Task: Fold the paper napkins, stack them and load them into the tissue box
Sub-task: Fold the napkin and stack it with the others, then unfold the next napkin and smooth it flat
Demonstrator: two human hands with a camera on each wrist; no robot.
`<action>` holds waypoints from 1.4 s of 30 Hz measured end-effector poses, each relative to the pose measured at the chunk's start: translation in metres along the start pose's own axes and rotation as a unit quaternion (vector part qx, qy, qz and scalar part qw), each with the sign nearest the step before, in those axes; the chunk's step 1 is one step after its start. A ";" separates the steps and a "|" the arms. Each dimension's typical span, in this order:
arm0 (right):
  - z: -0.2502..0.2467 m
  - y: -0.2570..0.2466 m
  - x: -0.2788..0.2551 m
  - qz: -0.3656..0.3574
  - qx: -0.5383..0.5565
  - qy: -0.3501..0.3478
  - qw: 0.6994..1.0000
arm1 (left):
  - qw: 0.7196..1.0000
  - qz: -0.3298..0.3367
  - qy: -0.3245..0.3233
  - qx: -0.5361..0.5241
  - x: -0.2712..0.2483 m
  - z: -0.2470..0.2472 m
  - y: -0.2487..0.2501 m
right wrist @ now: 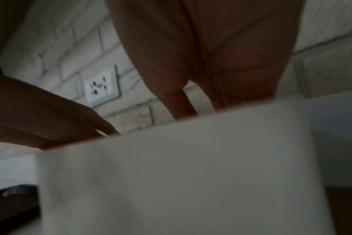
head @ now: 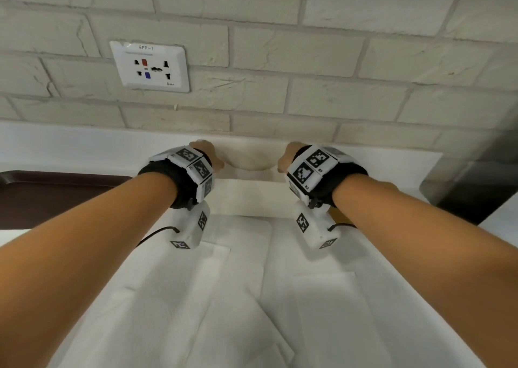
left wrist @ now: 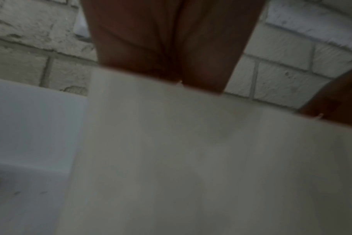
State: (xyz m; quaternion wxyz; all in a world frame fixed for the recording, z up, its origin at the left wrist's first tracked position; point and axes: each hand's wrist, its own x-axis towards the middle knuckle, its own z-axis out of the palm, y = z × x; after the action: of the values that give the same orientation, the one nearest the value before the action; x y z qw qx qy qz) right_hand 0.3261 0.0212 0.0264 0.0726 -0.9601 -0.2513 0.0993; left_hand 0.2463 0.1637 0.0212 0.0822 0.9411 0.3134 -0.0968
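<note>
Napkin (head: pixel 246 255) is lying flat between both forearms, its long axis running away toward the brick wall (head: pixel 308 59); left hand (head: pixel 206 154) and right hand (head: pixel 288 156) are pinching its far edge, equally near.

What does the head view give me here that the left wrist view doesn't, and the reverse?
Head only: both forearms with their marker cuffs, the wall socket, the dark tray to the left, and more napkins spread flat nearer the person.

Left wrist only: the left hand from below, its fingers reaching behind the top edge of the raised napkin, so the grip itself is hidden; the right hand sits at the same edge.

Both: the brick wall, the white counter and both hands at the far edge of that napkin.
</note>
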 end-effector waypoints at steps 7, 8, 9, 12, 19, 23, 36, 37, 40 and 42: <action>-0.004 0.042 -0.066 0.019 -0.010 -0.014 1.000 | 0.972 0.084 0.129 -0.179 -0.052 0.018 -0.008; 0.004 0.054 -0.078 0.008 -0.037 -0.046 0.998 | 0.969 0.097 0.131 -0.185 -0.063 0.023 -0.008; 0.012 0.066 -0.088 -0.003 -0.030 -0.086 0.996 | 0.966 0.111 0.130 -0.194 -0.075 0.027 -0.006; 0.040 0.092 -0.117 0.017 0.065 -0.226 0.972 | 0.962 0.131 0.104 -0.217 -0.102 0.042 -0.005; 0.071 0.119 -0.139 0.004 0.003 -0.273 0.962 | 0.959 0.130 0.040 -0.251 -0.159 0.052 0.000; 0.050 0.122 -0.152 -0.015 0.155 -0.250 0.956 | 0.943 0.103 -0.035 -0.315 -0.181 0.059 -0.002; 0.008 0.028 -0.193 -0.121 0.572 -0.169 0.793 | 0.718 0.078 -0.115 -0.682 -0.228 0.062 -0.006; 0.011 0.022 -0.195 -0.124 0.579 -0.166 0.789 | 0.720 0.068 -0.098 -0.684 -0.231 0.062 -0.012; 0.022 0.009 -0.204 -0.138 0.516 -0.198 0.822 | 0.736 0.028 -0.020 -0.677 -0.245 0.059 -0.041; 0.037 0.005 -0.213 -0.146 0.363 -0.264 0.882 | 0.753 0.010 0.027 -0.658 -0.257 0.057 -0.063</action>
State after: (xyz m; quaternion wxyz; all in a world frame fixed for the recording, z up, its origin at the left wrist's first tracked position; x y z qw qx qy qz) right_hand 0.1380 -0.0858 0.0228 0.3604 -0.7573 -0.3450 0.4214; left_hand -0.0012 0.0535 0.0203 0.6736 0.6598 0.2925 0.1594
